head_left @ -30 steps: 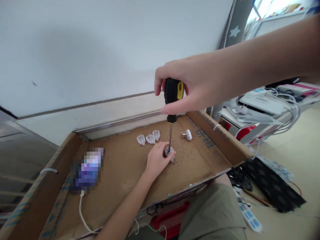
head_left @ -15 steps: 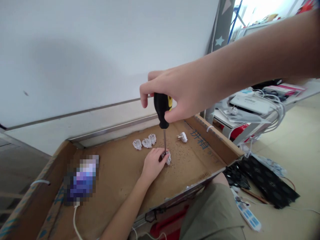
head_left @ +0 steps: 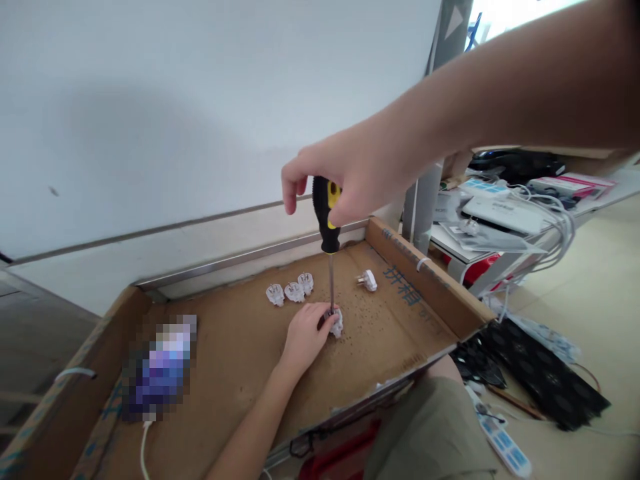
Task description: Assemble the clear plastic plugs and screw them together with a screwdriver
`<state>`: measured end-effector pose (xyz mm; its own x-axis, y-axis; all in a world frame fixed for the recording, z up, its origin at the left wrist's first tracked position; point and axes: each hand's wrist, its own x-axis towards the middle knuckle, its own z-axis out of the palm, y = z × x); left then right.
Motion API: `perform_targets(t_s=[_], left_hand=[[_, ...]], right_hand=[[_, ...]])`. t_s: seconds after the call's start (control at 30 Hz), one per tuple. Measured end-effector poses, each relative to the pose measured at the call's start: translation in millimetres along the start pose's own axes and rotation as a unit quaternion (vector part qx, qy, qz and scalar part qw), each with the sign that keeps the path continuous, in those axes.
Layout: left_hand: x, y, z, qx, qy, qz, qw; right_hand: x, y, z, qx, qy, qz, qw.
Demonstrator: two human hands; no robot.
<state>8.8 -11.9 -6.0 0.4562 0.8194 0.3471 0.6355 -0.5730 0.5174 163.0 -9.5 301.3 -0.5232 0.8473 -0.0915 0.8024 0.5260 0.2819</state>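
Note:
My right hand (head_left: 345,177) grips a black and yellow screwdriver (head_left: 329,220) from above, its shaft pointing straight down. The tip meets a white plug (head_left: 337,324) on the cardboard, partly covered by fingers. My left hand (head_left: 307,335) pinches that plug from the left and steadies it against the surface. Behind my left hand lie three more white plugs (head_left: 294,291) with their pins up. Another white plug (head_left: 369,281) rests on its side to the right. Small dark specks, too small to name, are scattered around the held plug.
A cardboard tray (head_left: 440,293) with raised sides forms the work surface. On its left lies a pixelated object (head_left: 163,363) with a white cable. To the right stand a cluttered shelf (head_left: 505,213), a power strip (head_left: 505,440) and a black panel (head_left: 543,373) on the floor.
The screwdriver handle has turned, showing more yellow, and my right hand has turned with it. The view has shifted slightly. My left hand still holds the plug in place.

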Motion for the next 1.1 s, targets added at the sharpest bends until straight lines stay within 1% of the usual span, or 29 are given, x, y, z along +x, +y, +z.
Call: perform_targets(t_s=[0.07,0.17,0.23,0.33,0.4,0.5,0.6,0.67,0.73,0.83,1.1], left_hand=[[-0.1,-0.4,0.4,-0.001,0.001,-0.004,1.0],[-0.3,-1.7,1.7,0.006,0.007,-0.005,1.0],[-0.5,-2.8,2.6,0.009,0.008,-0.008,1.0],[-0.9,-3.8,3.6,0.005,0.011,-0.014,1.0],[-1.1,-3.8,3.8,0.008,0.013,-0.013,1.0],[-1.0,-3.4,3.4,0.017,0.013,-0.008,1.0],[-0.3,-2.8,2.3,0.026,0.008,-0.004,1.0],[0.3,-2.5,1.3,0.028,-0.001,0.002,1.0],[0.8,-2.3,0.5,0.026,-0.008,0.006,1.0],[0.8,-1.9,-0.3,0.018,-0.011,0.006,1.0],[0.7,-1.5,-1.2,-0.005,-0.016,0.008,1.0]], right_hand=[[1.0,-4.0,3.0,-0.024,0.017,0.012,0.999],[0.2,-12.9,7.0,-0.092,0.07,0.05,0.992],[-0.4,-17.5,7.0,-0.101,0.081,0.05,0.99],[2.0,-19.6,2.8,-0.059,0.037,0.026,0.997],[6.2,-18.0,-0.1,-0.042,0.021,0.038,0.998],[12.3,-12.9,-1.5,-0.03,0.026,0.065,0.997],[11.4,-9.2,-1.5,0.02,0.011,0.035,0.999],[6.1,-9.8,-1.9,0.039,0.001,0.036,0.999],[-0.7,-12.3,-2.5,0.04,0.002,0.045,0.998],[-6.8,-15.4,-2.8,0.046,0.014,0.036,0.998],[-6.1,-15.6,-2.8,0.039,0.003,0.022,0.999]])
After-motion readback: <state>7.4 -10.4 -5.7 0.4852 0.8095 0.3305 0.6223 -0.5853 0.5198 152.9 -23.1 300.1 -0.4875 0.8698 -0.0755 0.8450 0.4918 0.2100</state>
